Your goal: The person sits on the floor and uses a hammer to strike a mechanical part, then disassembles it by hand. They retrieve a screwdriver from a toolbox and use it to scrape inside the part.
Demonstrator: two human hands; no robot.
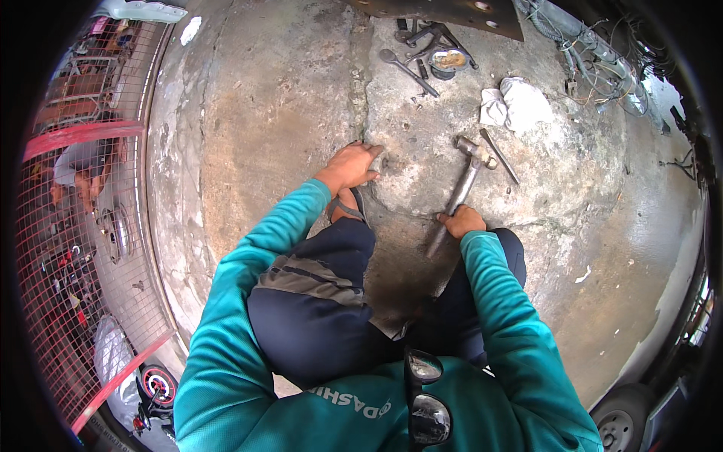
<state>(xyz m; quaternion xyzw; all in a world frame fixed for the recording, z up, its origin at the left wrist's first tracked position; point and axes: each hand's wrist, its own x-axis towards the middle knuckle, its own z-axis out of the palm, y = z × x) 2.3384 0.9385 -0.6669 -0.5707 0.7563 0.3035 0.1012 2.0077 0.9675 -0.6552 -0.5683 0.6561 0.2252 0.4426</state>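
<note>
My right hand (463, 222) is wrapped round the metal handle of a hammer (465, 183), gripping it near its lower end. The hammer's worn head points away from me, low over the concrete floor. Beside the head lies a slim dark metal rod (500, 157), tapered like a chisel or punch. My left hand (352, 166) reaches down to the floor in front of my left foot, thumb and forefinger apart. Between and just past those fingertips the concrete has a dark patch; no held object can be made out there.
Farther off are a round tin of brownish paste (448, 62), a long-handled tool (409, 73) and several dark tools. A white cloth (525, 104) lies right of them, below a metal frame with wires (595, 60). Red wire mesh (90, 248) bounds the left; a person sits behind it.
</note>
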